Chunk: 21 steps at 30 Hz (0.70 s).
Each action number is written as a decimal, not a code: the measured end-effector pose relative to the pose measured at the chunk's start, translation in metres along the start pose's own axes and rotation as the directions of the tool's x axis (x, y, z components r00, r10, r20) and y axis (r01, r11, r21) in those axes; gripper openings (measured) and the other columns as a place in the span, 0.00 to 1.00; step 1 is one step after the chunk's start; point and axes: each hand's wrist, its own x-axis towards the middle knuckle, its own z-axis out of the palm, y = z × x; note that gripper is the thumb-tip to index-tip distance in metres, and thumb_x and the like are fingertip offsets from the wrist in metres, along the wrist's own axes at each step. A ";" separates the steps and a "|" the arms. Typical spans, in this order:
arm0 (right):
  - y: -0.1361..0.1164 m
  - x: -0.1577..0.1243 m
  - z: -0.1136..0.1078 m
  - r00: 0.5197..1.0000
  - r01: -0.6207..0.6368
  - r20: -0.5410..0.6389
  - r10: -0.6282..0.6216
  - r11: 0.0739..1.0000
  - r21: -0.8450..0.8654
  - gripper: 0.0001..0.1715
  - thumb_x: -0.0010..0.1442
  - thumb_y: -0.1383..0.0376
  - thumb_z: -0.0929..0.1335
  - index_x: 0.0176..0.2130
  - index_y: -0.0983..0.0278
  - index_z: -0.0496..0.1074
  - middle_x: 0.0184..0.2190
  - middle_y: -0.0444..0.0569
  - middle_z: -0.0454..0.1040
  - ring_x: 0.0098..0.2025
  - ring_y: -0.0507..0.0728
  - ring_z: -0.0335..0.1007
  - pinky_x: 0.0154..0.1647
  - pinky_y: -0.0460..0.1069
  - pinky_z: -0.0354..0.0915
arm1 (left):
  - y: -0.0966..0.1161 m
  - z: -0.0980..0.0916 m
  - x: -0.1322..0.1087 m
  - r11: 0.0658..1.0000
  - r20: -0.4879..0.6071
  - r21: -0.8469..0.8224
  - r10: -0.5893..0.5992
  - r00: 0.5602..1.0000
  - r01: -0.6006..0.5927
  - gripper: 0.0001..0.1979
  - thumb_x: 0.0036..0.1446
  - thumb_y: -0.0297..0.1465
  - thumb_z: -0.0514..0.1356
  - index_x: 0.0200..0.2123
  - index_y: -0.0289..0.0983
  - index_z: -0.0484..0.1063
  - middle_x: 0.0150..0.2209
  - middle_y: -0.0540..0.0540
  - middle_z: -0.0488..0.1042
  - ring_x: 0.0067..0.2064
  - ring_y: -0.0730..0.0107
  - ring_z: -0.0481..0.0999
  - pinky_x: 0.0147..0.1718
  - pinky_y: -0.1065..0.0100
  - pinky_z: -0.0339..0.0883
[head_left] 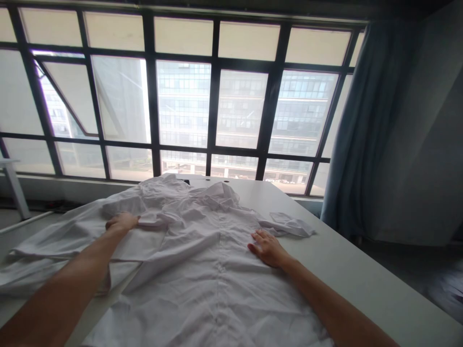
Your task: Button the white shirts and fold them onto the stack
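Observation:
A white button-front shirt lies spread front side up, its collar toward the window and its cloth wrinkled. My left hand is closed on the sleeve at the left, fingers curled into the fabric. On the chest at the right of the button line, my right hand rests flat with its fingers stretched out. Beyond it the other sleeve lies bent on the table. More white cloth spreads to the left, partly under my left arm; whether it is a separate garment I cannot tell.
The white table runs toward a wide black-framed window, with one pane tilted out. A small dark object sits at the table's far end. A blue-grey curtain hangs at the right. A white table leg stands far left.

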 end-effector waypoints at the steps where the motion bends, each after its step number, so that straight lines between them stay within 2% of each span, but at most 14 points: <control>1: -0.001 0.000 -0.001 1.000 -0.003 0.001 0.003 1.000 0.001 0.40 0.67 0.45 0.58 0.65 0.68 0.63 0.68 0.62 0.57 0.70 0.70 0.48 0.68 0.64 0.49 | -0.001 0.000 -0.001 0.994 -0.005 0.030 -0.108 0.994 0.108 0.13 0.56 0.36 0.61 0.32 0.28 0.71 0.34 0.28 0.75 0.48 0.25 0.75 0.38 0.37 0.66; 3: -0.003 -0.002 -0.002 1.000 -0.009 0.001 0.009 1.000 0.007 0.40 0.67 0.45 0.58 0.65 0.68 0.64 0.68 0.63 0.57 0.70 0.70 0.48 0.68 0.64 0.49 | -0.004 -0.002 -0.004 0.963 -0.020 0.069 -0.260 0.966 0.260 0.13 0.54 0.33 0.62 0.37 0.27 0.71 0.38 0.30 0.76 0.52 0.31 0.74 0.40 0.46 0.69; 6: -0.006 -0.004 -0.006 1.000 -0.016 0.006 0.016 1.000 0.025 0.40 0.67 0.46 0.58 0.65 0.69 0.63 0.68 0.63 0.56 0.70 0.70 0.48 0.68 0.66 0.48 | -0.002 -0.013 -0.006 0.979 -0.053 -0.046 -0.203 0.978 0.200 0.11 0.53 0.26 0.60 0.41 0.29 0.73 0.40 0.36 0.78 0.50 0.44 0.76 0.41 0.56 0.70; 8: -0.008 -0.004 -0.008 1.000 -0.025 0.011 0.025 0.999 0.039 0.39 0.67 0.47 0.59 0.65 0.69 0.63 0.68 0.64 0.56 0.70 0.70 0.47 0.68 0.66 0.47 | 0.011 -0.026 -0.007 0.976 -0.190 -0.175 -0.162 0.968 0.129 0.13 0.54 0.25 0.57 0.43 0.31 0.75 0.39 0.39 0.79 0.48 0.50 0.77 0.41 0.58 0.71; 10: -0.009 -0.005 -0.009 0.999 -0.032 0.016 0.031 0.998 0.053 0.39 0.66 0.47 0.59 0.65 0.69 0.64 0.68 0.64 0.56 0.70 0.70 0.47 0.68 0.67 0.47 | 0.038 -0.042 -0.010 0.955 -0.429 -0.295 -0.100 0.898 -0.034 0.16 0.58 0.25 0.53 0.46 0.30 0.75 0.40 0.39 0.79 0.46 0.53 0.77 0.43 0.57 0.71; 11: -0.009 -0.004 -0.009 0.999 -0.034 0.017 0.033 0.997 0.064 0.39 0.66 0.47 0.60 0.65 0.68 0.64 0.68 0.64 0.56 0.70 0.70 0.48 0.68 0.67 0.47 | 0.055 -0.049 -0.014 0.933 -0.574 -0.300 -0.011 0.819 -0.198 0.17 0.59 0.25 0.52 0.47 0.28 0.75 0.42 0.38 0.78 0.47 0.54 0.76 0.45 0.56 0.70; 13: -0.008 -0.004 -0.008 0.999 -0.039 0.009 0.038 0.995 0.096 0.37 0.65 0.47 0.61 0.63 0.67 0.66 0.68 0.64 0.57 0.70 0.71 0.48 0.68 0.69 0.46 | 0.093 -0.058 -0.028 0.891 -0.667 -0.210 0.170 0.726 -0.402 0.15 0.64 0.27 0.51 0.47 0.32 0.75 0.49 0.42 0.76 0.54 0.60 0.72 0.54 0.59 0.66; 14: -0.007 -0.003 -0.008 0.999 -0.038 -0.009 0.039 0.993 0.116 0.36 0.64 0.48 0.62 0.63 0.66 0.67 0.68 0.63 0.57 0.70 0.71 0.47 0.68 0.70 0.44 | 0.111 -0.057 -0.039 0.803 -0.687 -0.088 0.379 0.620 -0.589 0.14 0.64 0.26 0.51 0.43 0.32 0.77 0.47 0.41 0.76 0.54 0.61 0.72 0.54 0.59 0.66; 16: -0.007 -0.002 -0.008 0.997 -0.011 -0.078 0.025 0.984 0.178 0.34 0.63 0.51 0.64 0.62 0.66 0.67 0.67 0.63 0.60 0.70 0.70 0.49 0.68 0.70 0.41 | 0.141 -0.048 -0.065 0.469 -0.520 0.115 0.780 0.349 -0.876 0.15 0.62 0.22 0.51 0.40 0.36 0.77 0.45 0.43 0.78 0.51 0.63 0.73 0.52 0.60 0.68; 17: -0.007 -0.002 -0.009 0.992 0.018 -0.123 0.010 0.973 0.229 0.34 0.63 0.52 0.64 0.62 0.66 0.67 0.66 0.62 0.61 0.70 0.69 0.51 0.69 0.69 0.41 | 0.151 -0.038 -0.079 0.288 -0.408 0.151 0.889 0.206 -0.946 0.16 0.62 0.20 0.51 0.39 0.37 0.78 0.42 0.44 0.79 0.48 0.65 0.75 0.50 0.62 0.70; 18: -0.008 -0.002 -0.010 0.986 0.050 -0.166 0.000 0.954 0.295 0.34 0.63 0.54 0.64 0.63 0.67 0.66 0.65 0.62 0.63 0.69 0.68 0.53 0.69 0.67 0.44 | 0.157 -0.028 -0.093 0.141 -0.296 0.150 0.951 0.092 -0.979 0.16 0.62 0.19 0.51 0.39 0.38 0.77 0.41 0.45 0.79 0.47 0.66 0.75 0.51 0.62 0.71; 19: -0.009 -0.002 -0.010 0.980 0.076 -0.201 0.000 0.925 0.373 0.34 0.63 0.55 0.63 0.63 0.67 0.65 0.63 0.62 0.65 0.67 0.66 0.56 0.69 0.65 0.47 | 0.159 -0.016 -0.106 0.045 -0.227 0.134 0.974 0.014 -0.990 0.16 0.63 0.19 0.51 0.38 0.38 0.77 0.41 0.45 0.79 0.49 0.66 0.75 0.52 0.62 0.70; 20: -0.010 -0.002 -0.011 0.976 0.099 -0.219 0.003 0.886 0.453 0.34 0.63 0.56 0.63 0.64 0.67 0.63 0.62 0.61 0.67 0.66 0.65 0.60 0.68 0.63 0.51 | 0.159 -0.005 -0.116 -0.006 -0.192 0.118 0.981 -0.029 -0.993 0.15 0.64 0.20 0.51 0.38 0.37 0.76 0.42 0.45 0.79 0.51 0.65 0.75 0.54 0.61 0.70; 21: -0.012 -0.003 -0.012 0.975 0.117 -0.222 0.004 0.842 0.527 0.36 0.62 0.56 0.64 0.65 0.67 0.61 0.60 0.61 0.69 0.64 0.65 0.63 0.66 0.61 0.55 | 0.156 0.005 -0.124 -0.023 -0.174 0.102 0.984 -0.041 -0.995 0.13 0.65 0.21 0.52 0.38 0.37 0.76 0.44 0.44 0.79 0.53 0.65 0.74 0.54 0.62 0.70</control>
